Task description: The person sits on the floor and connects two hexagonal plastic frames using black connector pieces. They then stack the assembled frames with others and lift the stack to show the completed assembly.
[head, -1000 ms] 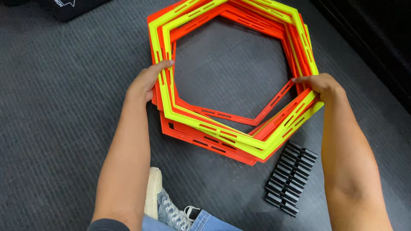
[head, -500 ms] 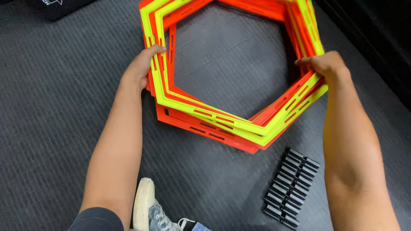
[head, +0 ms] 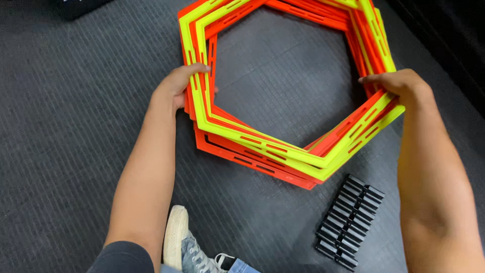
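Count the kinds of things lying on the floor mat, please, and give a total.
Stack of orange and yellow hexagon frames, gripped by left hand and right hand: 1
Row of black clips: 1
Shoe: 1
Total: 3

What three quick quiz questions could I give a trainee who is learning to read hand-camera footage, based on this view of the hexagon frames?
1. True or false: both hands grip the stack of hexagonal frames.
2. Which two colours do the frames have?
   A. blue and white
   B. orange and yellow-green
   C. black and grey
3. Fill in: the row of black clips lies on the floor mat near the person's ______ forearm.

Key
1. True: the left hand holds the stack's left side, the right hand its right side.
2. B.
3. Right. The clips lie apart from the stack; a grey sneaker shows at the bottom edge.
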